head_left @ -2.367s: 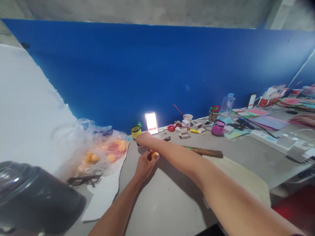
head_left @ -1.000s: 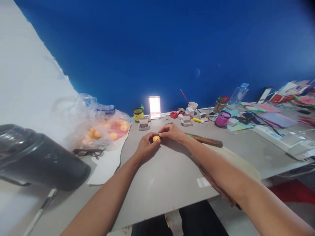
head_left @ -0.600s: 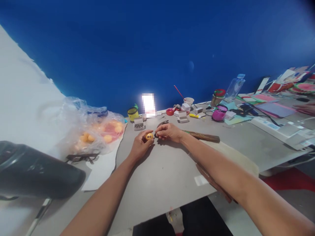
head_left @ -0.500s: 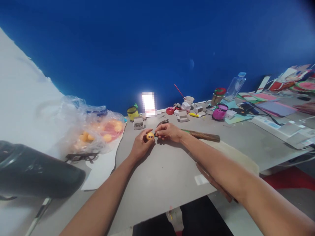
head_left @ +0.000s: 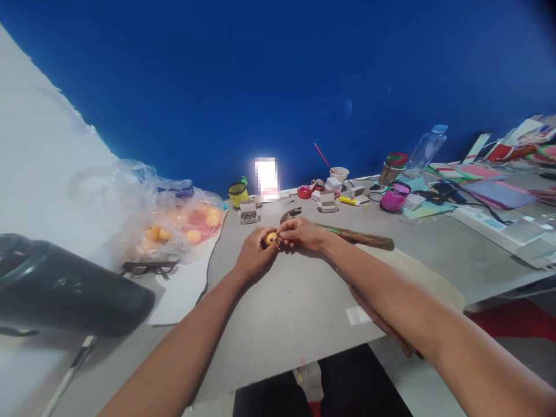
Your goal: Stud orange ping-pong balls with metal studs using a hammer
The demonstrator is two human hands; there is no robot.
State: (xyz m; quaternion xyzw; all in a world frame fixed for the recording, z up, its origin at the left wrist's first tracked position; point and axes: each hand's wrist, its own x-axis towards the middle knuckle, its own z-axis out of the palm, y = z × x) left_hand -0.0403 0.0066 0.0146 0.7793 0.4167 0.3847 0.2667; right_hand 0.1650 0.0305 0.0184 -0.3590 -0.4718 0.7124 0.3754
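Between the thumb and fingers of my left hand sits a small orange-yellow ball with dark-and-white eyes on it. My right hand has its fingers pinched together right at the ball's right side. What those fingertips hold, if anything, is too small to make out. Behind and beneath my right hand lies a claw hammer with a wooden handle, its metal head showing just beyond the fingers. A small open box of metal bits stands behind my left hand.
At left, a clear plastic bag holds orange balls, near glasses and a dark cylinder. Along the back are a yellow pot, a red dish, a paper cup and a yellow tube. A power strip lies right.
The ball has turned a little in my left hand, so its eyes face more to the right. My right fingertips have come closer against it. The whole view has shifted slightly.
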